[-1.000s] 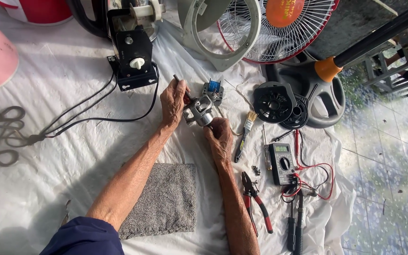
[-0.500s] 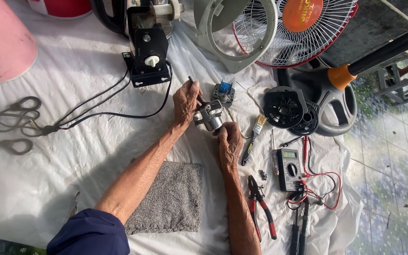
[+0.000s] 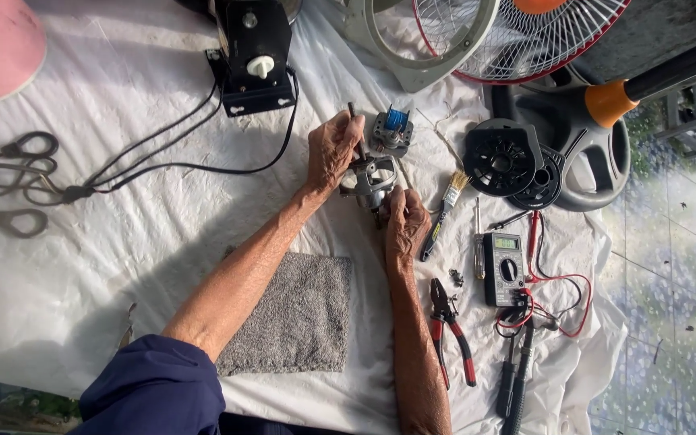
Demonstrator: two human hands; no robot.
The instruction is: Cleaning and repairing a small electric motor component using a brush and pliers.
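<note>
Two hands close on a small grey metal motor housing (image 3: 370, 179) near the middle of the white sheet (image 3: 122, 242). The left hand (image 3: 330, 153) curls its fingers around the housing's upper side, pinching a thin dark rod (image 3: 356, 129); the right hand (image 3: 406, 225) grips its lower edge. It looks rigid, fairly heavy and sharp-edged, best held by its frame. Just beyond sit a blue-wound coil (image 3: 392, 129), a paintbrush (image 3: 443, 211), a meter (image 3: 503, 267) and red-handled pliers (image 3: 451, 329).

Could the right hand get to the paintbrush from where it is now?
Probably yes. The right hand grips the metal motor part, but the paintbrush lies on the cloth just beside it with nothing between; the hand would have to let go first.
</note>
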